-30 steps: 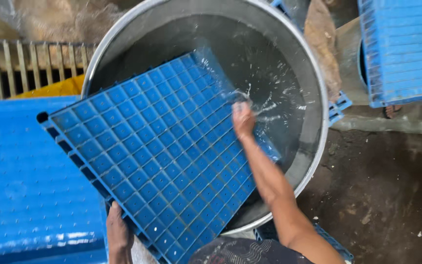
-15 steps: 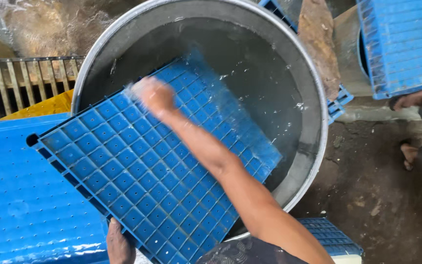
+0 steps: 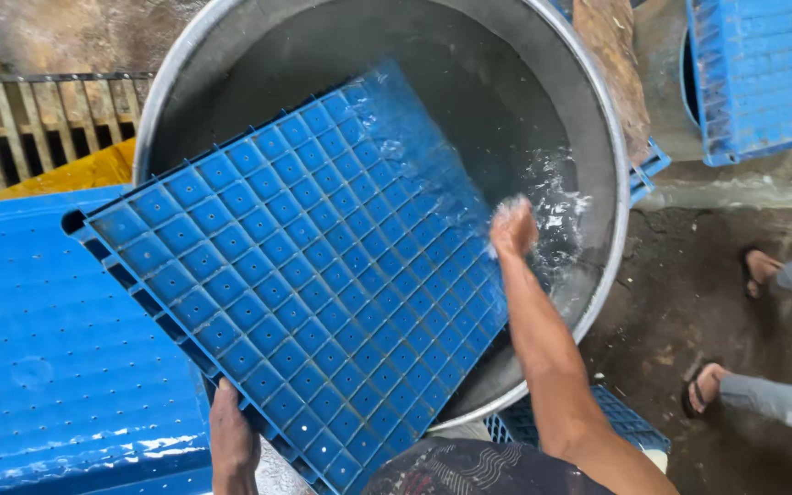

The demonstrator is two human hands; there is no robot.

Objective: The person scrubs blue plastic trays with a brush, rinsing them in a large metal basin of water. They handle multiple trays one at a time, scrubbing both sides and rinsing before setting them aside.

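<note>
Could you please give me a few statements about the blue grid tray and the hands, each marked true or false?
1. The blue grid tray leans into the metal tub. True.
2. The left hand holds the tray's lower edge. True.
3. The right hand rests dry on the ground. False: it is at the tray's right edge, amid splashing water.
4. The tub is empty of water. False: water splashes inside.

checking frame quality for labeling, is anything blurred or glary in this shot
Head view: the right hand is motion-blurred amid splashing water; the blue grid tray and left hand are sharp; wet glare streaks the blue panel at left; light is soft, without hard shadows; the tub rim bows, suggesting wide-angle distortion.
</note>
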